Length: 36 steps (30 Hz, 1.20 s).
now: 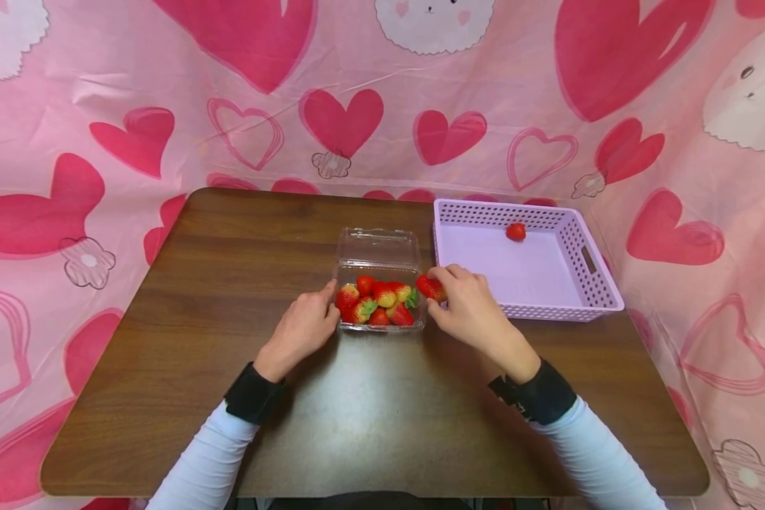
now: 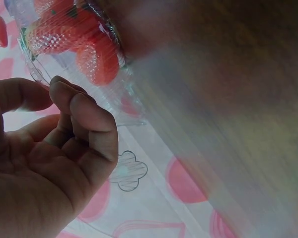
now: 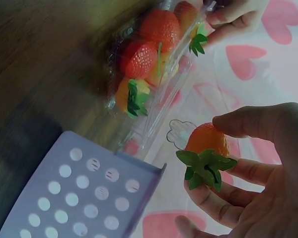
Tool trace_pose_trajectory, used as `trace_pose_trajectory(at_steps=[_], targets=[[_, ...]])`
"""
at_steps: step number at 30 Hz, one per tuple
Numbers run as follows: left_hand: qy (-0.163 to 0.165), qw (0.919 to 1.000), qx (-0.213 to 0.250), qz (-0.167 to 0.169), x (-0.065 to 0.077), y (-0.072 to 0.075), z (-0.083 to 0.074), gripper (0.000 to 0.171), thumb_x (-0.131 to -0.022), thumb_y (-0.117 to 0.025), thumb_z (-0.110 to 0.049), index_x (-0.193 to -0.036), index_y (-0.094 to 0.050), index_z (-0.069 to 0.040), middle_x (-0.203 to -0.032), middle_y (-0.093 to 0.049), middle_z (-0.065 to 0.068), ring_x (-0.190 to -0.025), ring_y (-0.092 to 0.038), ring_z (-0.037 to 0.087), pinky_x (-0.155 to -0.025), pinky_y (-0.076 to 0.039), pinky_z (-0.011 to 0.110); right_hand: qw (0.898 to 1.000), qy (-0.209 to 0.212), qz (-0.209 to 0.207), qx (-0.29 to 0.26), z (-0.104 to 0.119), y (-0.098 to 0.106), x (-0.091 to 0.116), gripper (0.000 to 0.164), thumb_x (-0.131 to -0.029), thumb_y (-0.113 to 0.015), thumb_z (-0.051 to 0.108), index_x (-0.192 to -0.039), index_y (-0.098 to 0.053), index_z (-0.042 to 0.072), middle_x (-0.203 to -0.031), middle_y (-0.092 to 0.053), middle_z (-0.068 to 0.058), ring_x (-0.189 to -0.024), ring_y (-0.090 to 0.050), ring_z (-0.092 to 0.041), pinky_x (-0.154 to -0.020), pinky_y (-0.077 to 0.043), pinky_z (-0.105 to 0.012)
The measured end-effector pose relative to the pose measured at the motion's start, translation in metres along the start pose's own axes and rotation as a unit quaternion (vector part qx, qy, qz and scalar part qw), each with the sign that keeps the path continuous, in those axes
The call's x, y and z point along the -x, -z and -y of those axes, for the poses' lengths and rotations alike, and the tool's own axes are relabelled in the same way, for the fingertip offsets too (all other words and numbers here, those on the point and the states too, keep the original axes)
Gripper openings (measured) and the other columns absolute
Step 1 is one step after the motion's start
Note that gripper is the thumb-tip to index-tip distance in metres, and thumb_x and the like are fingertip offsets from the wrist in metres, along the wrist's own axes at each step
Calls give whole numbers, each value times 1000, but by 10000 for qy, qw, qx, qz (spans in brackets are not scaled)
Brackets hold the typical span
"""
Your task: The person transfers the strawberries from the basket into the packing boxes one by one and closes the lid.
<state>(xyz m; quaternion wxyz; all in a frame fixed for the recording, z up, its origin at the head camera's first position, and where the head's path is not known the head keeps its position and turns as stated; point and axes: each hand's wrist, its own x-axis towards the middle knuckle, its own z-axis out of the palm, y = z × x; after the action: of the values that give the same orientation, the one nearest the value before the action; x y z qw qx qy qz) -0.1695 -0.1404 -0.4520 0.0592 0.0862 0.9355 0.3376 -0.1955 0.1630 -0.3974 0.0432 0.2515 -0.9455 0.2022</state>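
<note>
A clear plastic clamshell box (image 1: pixel 378 329) with its lid raised sits mid-table, holding several red and yellowish strawberries (image 1: pixel 385 294). At its left edge, my left hand (image 1: pixel 302 326) pinches the rim between thumb and fingers, as the left wrist view shows from below (image 2: pixel 74 134). My right hand (image 1: pixel 468 304) holds a single strawberry (image 1: pixel 430 287) just off the box's right side. Thumb and fingertips grip that fruit around its sides in the right wrist view, its green leaf cap (image 3: pixel 207 168) facing the camera. One more strawberry (image 1: pixel 516 231) lies inside the lilac basket (image 1: pixel 602 283).
The perforated basket stands at the table's back right, close beside the box and behind my right hand. Brown wooden table (image 1: pixel 217 283) surrounds both containers. A pink heart-printed sheet (image 1: pixel 344 64) hangs behind the table and along its sides.
</note>
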Motion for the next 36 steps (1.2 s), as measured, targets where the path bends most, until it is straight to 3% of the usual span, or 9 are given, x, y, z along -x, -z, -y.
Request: trace_pose_trajectory(at_steps=[10,20,28,36], targets=[[29,10000,-6,-10,0,-1,-1,58,-101,-61,-10,-156,-46,5,-69,-56,4,-52,-46,23,-52,-44,30,9998,-25,166,-119,7,-7,2,46,-87,-84,19,-127,-67,5,-115,-69,-14,-106,-66,-35,-97,-43,-62],[46,10000,41,12,0,-1,0,59,-102,-61,-10,-156,-45,5,-69,-56,4,-52,-45,23,-51,-44,30,9997,133,195,-88,13,-18,3,45,-85,-84,17,-126,-69,5,-117,-70,-12,-108,-66,-33,-93,-46,-59],[38,10000,74,27,0,0,0,59,-102,-61,-10,-156,-45,5,-70,-56,4,-52,-47,23,-51,-44,29,9985,53,530,-105,17,-25,3,48,-85,-86,20,-129,-70,7,-121,-69,-12,-109,-65,-32,-92,-46,-55],[70,9999,84,38,0,0,0,59,-102,-61,-10,-157,-44,5,-71,-57,4,-51,-47,23,-51,-44,29,9976,172,627,-254,22,-30,-1,47,-84,-87,19,-127,-71,9,-120,-69,-10,-109,-64,-28,-91,-40,-52]])
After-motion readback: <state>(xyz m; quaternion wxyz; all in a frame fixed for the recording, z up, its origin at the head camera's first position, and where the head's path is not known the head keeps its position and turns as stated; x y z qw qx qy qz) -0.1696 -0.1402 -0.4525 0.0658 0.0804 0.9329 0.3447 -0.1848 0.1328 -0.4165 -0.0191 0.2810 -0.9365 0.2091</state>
